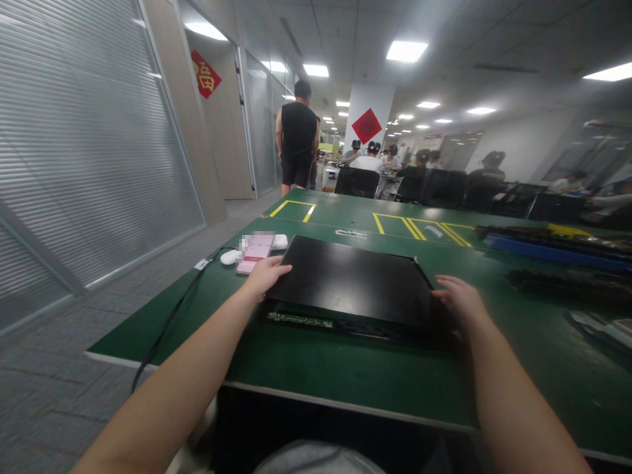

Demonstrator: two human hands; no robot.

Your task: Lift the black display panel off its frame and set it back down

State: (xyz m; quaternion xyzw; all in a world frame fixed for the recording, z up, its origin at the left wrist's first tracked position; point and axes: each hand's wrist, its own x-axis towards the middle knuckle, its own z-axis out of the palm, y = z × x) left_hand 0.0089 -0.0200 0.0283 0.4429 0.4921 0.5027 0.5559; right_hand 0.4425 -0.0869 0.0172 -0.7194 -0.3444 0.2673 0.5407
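A flat black panel (353, 280) lies on the green table (345, 368), over a black base whose near edge shows a green circuit strip (299, 320). My left hand (264, 275) grips the panel's left edge with fingers curled on it. My right hand (459, 296) rests against the panel's right edge, fingers bent around it.
A phone with a pink screen (254, 252) and a white earbud case (279, 241) lie left of the panel; a black cable (168, 322) hangs off the table's left edge. Dark trays (553, 247) sit at right. A person in black (297, 141) stands beyond; others sit farther back.
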